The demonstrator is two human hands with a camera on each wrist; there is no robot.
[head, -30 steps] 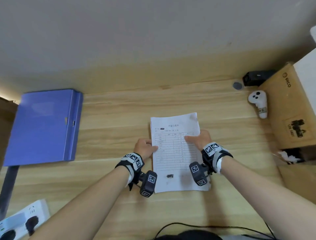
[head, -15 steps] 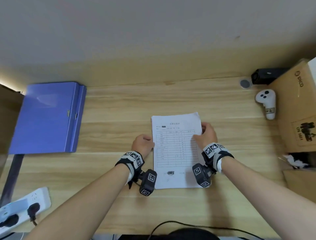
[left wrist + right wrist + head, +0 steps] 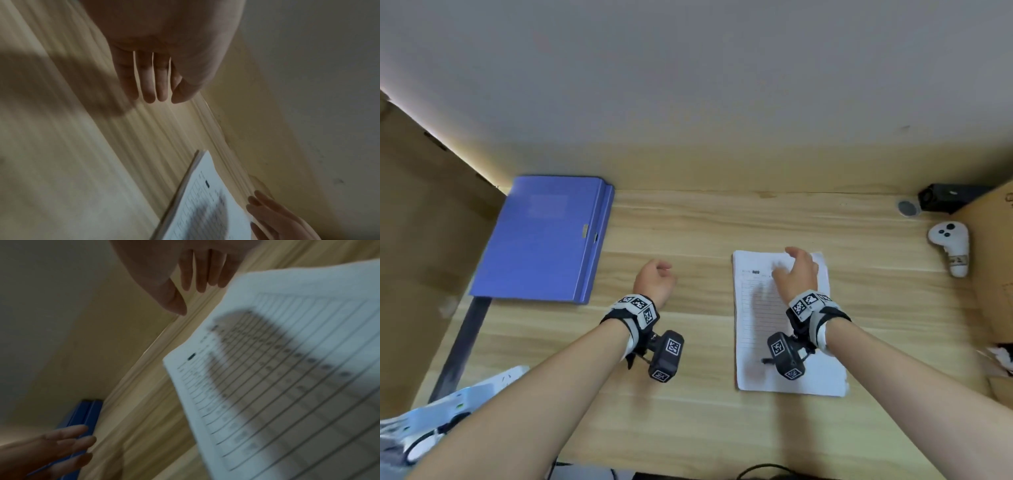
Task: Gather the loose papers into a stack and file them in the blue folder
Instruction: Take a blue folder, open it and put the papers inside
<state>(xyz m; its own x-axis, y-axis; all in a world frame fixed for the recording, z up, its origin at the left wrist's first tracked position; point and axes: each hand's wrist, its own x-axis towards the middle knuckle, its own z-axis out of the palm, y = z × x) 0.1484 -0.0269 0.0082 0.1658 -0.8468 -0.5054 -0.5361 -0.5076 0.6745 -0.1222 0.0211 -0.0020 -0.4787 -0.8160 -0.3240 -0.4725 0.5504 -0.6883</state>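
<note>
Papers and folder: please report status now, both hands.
Left hand open, empty, between folder and papers. Right hand open over papers' far end, no grip. Papers stacked on desk; folder closed. Nothing between them.

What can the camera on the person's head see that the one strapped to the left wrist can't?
Only the head view shows the closed blue plastic folder, the white handheld controller, the brown cardboard box and both forearms. Only the left wrist view shows the left hand from beneath, fingers straight and holding nothing. Both show the white stack of printed papers, the right hand by its far end, and the light wooden desk.
</note>
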